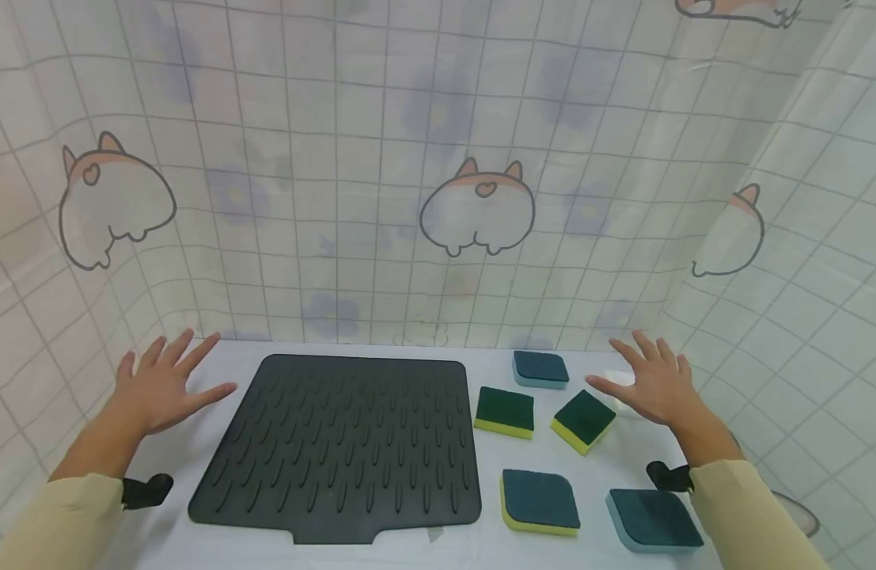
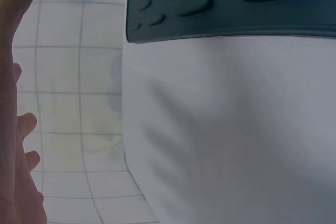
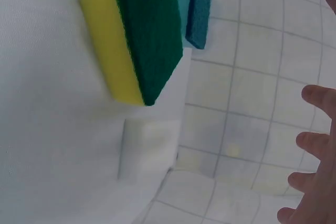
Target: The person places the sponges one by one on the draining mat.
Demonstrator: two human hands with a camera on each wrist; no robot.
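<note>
A dark grey ridged mat [image 1: 338, 443] lies flat on a white table. My left hand [image 1: 156, 388] hovers left of it, fingers spread and holding nothing; the left wrist view shows its shadow on the tabletop. On the far right, my right hand [image 1: 654, 380] is likewise spread with nothing in it. Nearest to it sits a green-and-yellow sponge [image 1: 583, 419], turned at an angle. Another green-and-yellow sponge [image 1: 505, 412] lies beside the mat, with a blue sponge [image 1: 540, 369] behind. Closer to me are a teal-and-yellow sponge [image 1: 540, 501] and a larger blue sponge [image 1: 654, 519].
A patterned curtain [image 1: 366, 198] with grid lines and cartoon animals hangs behind the table and along both sides. Beside the right hand is a pale, flat white patch [image 3: 149, 148] near the table's corner. A rounded, pale-rimmed object [image 1: 797, 511] shows partly beyond the right sleeve.
</note>
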